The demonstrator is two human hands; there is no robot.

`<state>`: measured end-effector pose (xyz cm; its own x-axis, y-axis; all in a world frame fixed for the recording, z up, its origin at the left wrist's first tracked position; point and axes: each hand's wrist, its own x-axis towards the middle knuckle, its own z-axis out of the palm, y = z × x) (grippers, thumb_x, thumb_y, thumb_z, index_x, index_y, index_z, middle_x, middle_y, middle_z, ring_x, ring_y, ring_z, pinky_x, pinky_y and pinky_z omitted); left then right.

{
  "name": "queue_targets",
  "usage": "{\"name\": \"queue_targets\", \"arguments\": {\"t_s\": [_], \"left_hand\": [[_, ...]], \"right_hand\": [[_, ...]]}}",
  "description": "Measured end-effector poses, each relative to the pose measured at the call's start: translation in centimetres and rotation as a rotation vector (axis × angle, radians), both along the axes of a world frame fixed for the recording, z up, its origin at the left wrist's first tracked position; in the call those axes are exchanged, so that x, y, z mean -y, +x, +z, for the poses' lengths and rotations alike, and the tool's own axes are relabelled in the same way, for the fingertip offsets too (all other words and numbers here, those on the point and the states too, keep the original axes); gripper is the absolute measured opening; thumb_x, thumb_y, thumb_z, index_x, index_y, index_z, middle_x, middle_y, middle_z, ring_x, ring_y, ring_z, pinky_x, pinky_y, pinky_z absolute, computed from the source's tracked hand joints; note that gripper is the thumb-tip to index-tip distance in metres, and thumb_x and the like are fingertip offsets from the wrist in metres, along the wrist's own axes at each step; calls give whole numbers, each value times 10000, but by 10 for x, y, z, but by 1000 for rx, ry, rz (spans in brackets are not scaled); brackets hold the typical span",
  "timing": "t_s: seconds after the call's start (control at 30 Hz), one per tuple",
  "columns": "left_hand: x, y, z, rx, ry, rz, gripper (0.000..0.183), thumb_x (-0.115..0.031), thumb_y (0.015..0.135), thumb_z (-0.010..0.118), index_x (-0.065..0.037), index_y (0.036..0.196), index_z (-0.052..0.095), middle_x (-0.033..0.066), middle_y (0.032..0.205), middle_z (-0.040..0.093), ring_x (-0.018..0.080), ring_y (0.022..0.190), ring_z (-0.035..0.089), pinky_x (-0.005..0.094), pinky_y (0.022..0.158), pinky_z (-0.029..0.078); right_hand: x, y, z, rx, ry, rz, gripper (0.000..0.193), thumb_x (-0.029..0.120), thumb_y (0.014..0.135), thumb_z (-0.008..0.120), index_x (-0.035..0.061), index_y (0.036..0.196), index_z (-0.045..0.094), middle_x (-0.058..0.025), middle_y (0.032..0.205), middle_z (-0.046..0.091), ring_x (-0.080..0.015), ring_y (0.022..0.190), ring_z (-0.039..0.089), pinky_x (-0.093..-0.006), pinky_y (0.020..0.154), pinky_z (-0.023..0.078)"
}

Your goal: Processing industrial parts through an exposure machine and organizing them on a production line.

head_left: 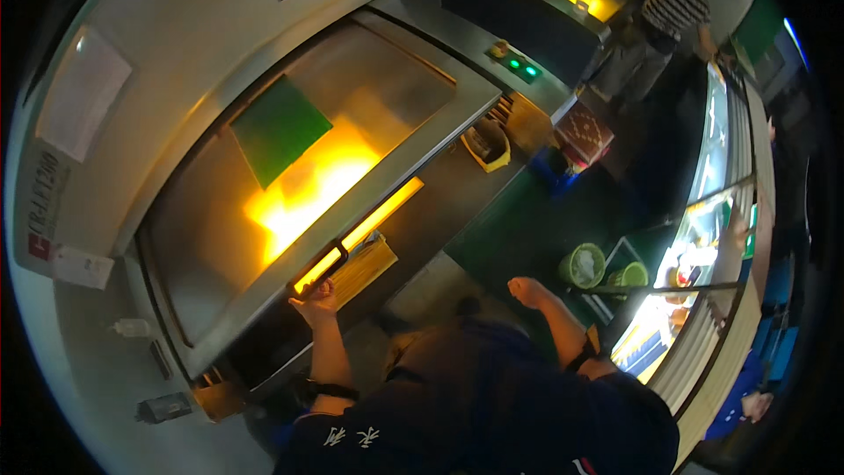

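My left hand point(316, 305) is at the front edge of a large machine, just below a black handle point(336, 257). Its thumb stands apart from its fingers, and the fingertips are close to the handle's lower end; whether they touch it is unclear. Behind the handle is a tinted window point(387, 114), lit yellow from inside, with a green rectangular sheet point(280, 130) showing on it. My right hand point(527, 292) hangs away from the machine, fingers curled in, with nothing visible in it.
Below the machine's edge are a wooden piece point(369, 271) and a yellow-rimmed container point(488, 145). Green baskets point(582, 266) stand to the right, near a brightly lit bench point(690, 255). A person in a striped shirt point(675, 2) stands far right beside another machine. Indicator buttons point(530, 71) glow green.
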<state>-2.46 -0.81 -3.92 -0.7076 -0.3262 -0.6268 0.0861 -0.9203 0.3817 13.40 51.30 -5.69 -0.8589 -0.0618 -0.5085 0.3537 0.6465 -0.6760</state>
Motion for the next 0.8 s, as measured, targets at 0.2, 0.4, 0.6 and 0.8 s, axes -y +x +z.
{"name": "queue_targets", "arguments": {"t_s": [0.2, 0.4, 0.6, 0.8], "left_hand": [[-44, 78, 31, -198, 142, 260, 730, -745, 902, 122, -126, 646, 411, 32, 569, 432, 225, 604, 504, 409, 652, 435], [-84, 133, 163, -318, 136, 293, 772, -752, 919, 185, -55, 740, 466, 66, 653, 445, 239, 658, 446, 387, 715, 399], [-60, 114, 285, -629, -118, 111, 609, -657, 943, 319, -72, 836, 452, 63, 790, 468, 252, 840, 497, 462, 943, 407], [-40, 82, 352, -1003, -182, -89, 371, -356, 1009, 410, -1, 1105, 467, 75, 1135, 460, 260, 1217, 418, 517, 1151, 218]], "right_hand": [[-70, 14, -98, -39, -28, 537, 219, 186, 931, 500, 36, 895, 655, -142, 827, 665, -313, 823, 629, -409, 717, 485], [-95, 28, -130, 158, 178, 1041, 154, 133, 900, 545, 67, 971, 664, -108, 868, 664, -241, 783, 645, -367, 633, 491], [-74, 22, -126, 530, 124, 386, 190, 151, 902, 542, 70, 1005, 680, -126, 911, 681, -304, 806, 666, -410, 680, 530], [18, -84, -56, -114, -153, 373, 176, 133, 881, 542, 60, 975, 670, -130, 942, 675, -312, 866, 639, -418, 826, 508]]}}
